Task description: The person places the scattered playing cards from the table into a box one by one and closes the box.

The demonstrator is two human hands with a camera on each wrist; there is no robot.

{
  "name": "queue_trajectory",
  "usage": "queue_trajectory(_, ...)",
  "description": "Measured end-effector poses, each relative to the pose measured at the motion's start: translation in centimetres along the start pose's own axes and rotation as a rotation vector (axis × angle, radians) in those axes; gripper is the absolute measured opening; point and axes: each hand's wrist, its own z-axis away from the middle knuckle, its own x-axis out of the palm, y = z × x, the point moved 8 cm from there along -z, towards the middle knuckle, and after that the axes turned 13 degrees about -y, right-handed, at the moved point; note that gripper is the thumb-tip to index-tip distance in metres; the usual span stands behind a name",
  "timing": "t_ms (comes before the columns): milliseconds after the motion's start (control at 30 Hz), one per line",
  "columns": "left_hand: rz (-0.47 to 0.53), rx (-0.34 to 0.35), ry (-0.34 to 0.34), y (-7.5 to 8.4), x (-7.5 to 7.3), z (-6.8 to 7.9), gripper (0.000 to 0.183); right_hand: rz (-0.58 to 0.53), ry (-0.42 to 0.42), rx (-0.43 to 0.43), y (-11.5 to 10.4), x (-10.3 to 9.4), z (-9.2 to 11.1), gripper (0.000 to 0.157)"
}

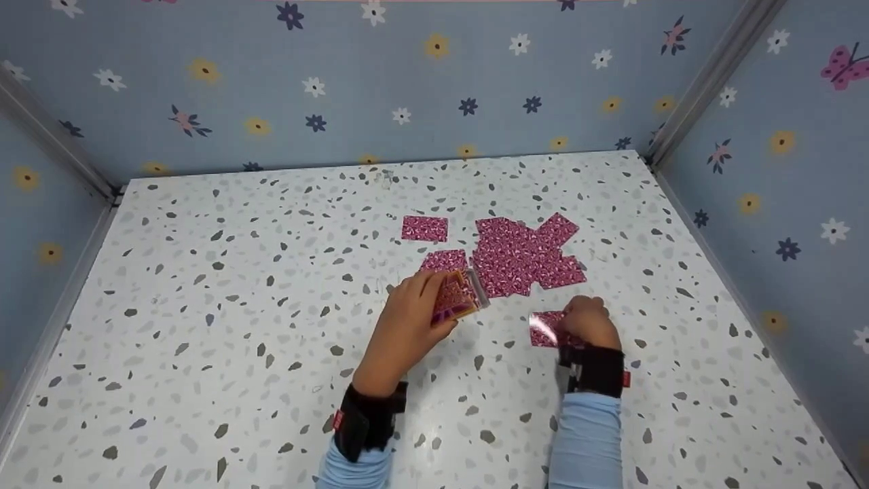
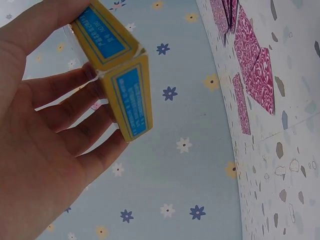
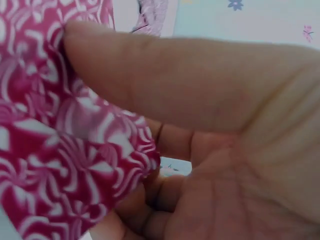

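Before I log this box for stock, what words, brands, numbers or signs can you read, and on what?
"NO.": on the box; the digits after it are blurred.
Other lettering on the box: too blurred.
Left red tag, right red tag: too small.
Cards: pattern, no readable text.

The lone card [image 1: 543,329] looks like smooth, coated paper, glossy enough to throw back a white streak. The box [image 2: 132,102] seems printed cardboard (scuffed pale at its corners). The tabletop [image 1: 237,353] is smooth with a soft sheen; the wall [image 1: 380,61] looks matt, the sleeve [image 1: 585,441] soft cloth.
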Motion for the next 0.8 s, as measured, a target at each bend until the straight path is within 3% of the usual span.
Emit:
queue_trajectory(167,0.005,-0.003,-0.005,-0.1,0.0,-0.1,0.06,-0.106,0.032,-0.073,-1.1,-0.3,0.3,0.023)
queue_trajectory(300,0.008,-0.002,-0.002,-0.1,0.0,0.0,0.06,-0.116,0.053,-0.134,-2.0,-0.4,0.4,0.02)
queue_trajectory(567,0.009,-0.013,-0.02,-0.1,0.2,0.0,0.061,-0.165,-0.017,-0.255,-3.2,0.1,0.1,0.032)
queue_trajectory(800,0.004,0.002,-0.005,0.0,0.1,-0.1,0.06,-0.224,0.002,-0.358,-5.2,0.0,0.8,0.026)
